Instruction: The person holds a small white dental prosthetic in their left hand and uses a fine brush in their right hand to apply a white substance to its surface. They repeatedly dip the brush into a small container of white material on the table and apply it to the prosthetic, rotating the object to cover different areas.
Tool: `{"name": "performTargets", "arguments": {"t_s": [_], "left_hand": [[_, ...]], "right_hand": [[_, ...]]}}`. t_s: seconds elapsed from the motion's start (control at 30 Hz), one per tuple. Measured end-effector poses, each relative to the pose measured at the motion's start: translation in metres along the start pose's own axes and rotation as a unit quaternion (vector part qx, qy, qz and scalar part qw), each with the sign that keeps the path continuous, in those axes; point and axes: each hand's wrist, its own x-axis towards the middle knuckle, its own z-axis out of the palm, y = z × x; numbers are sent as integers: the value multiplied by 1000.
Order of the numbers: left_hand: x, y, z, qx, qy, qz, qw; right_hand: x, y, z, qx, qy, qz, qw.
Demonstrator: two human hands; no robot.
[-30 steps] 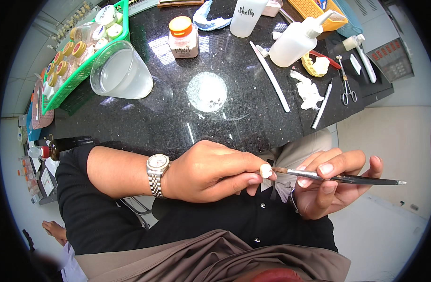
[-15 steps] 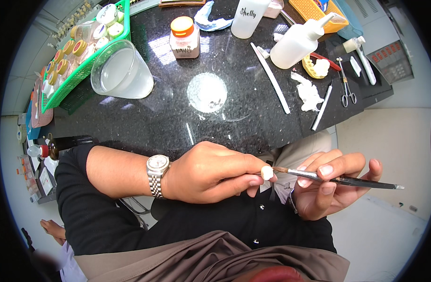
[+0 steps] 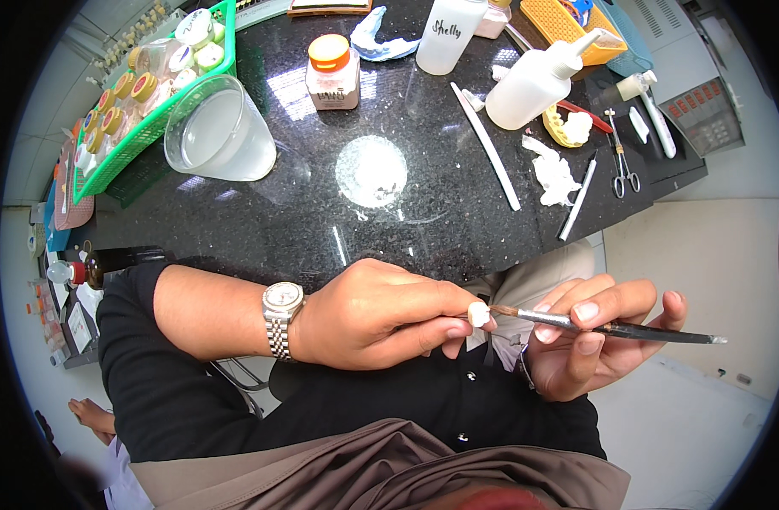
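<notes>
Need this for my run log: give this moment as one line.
left hand: holding small white piece | right hand: holding brush | bristles: pointed at piece, contact unclear

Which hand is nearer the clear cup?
Left. The left hand is below and to the right of the cup in view; the right hand is farther to the right.

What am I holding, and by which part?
Your right hand holds a brush where its silver ferrule meets the black handle. Your left hand holds a small white piece at its fingertips; the gripped part is hidden.
</notes>
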Motion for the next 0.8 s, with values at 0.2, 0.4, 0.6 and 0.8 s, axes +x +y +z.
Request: {"name": "performTargets", "arguments": {"t_s": [0.2, 0.4, 0.6, 0.8], "left_hand": [[0, 0, 0, -6, 0, -4, 1000], [1, 1, -1, -10, -7, -6, 1000], [0, 0, 0, -9, -2, -4, 1000], [0, 0, 0, -7, 0, -1, 1000]], "right_hand": [[-1, 0, -1, 0, -5, 6, 1000], [-1, 1, -1, -3, -5, 2, 1000], [-1, 2, -1, 3, -1, -6, 1000], [-1, 1, -2, 4, -13, -7, 1000]]}}
